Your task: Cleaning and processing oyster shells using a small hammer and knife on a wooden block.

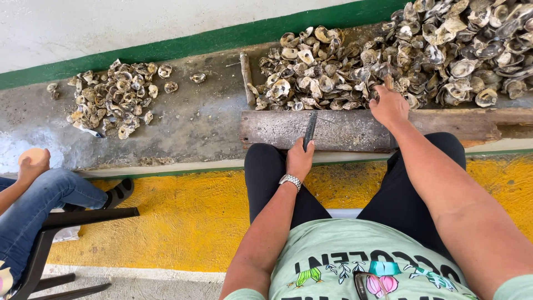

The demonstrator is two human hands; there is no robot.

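My left hand (300,159), with a silver watch on the wrist, grips the handle of a dark knife (310,129) whose blade lies on a worn wooden plank (355,130) across my knees' front. My right hand (390,105) reaches over the plank into a large heap of oyster shells (422,55) and closes around one shell at the heap's near edge. I sit in black trousers and a light green shirt.
A smaller pile of shells (114,100) lies on the grey concrete ledge at the left. A stick (246,78) leans beside the big heap. Another person in jeans (33,203) sits on a black chair at the far left, above yellow-painted floor (183,216).
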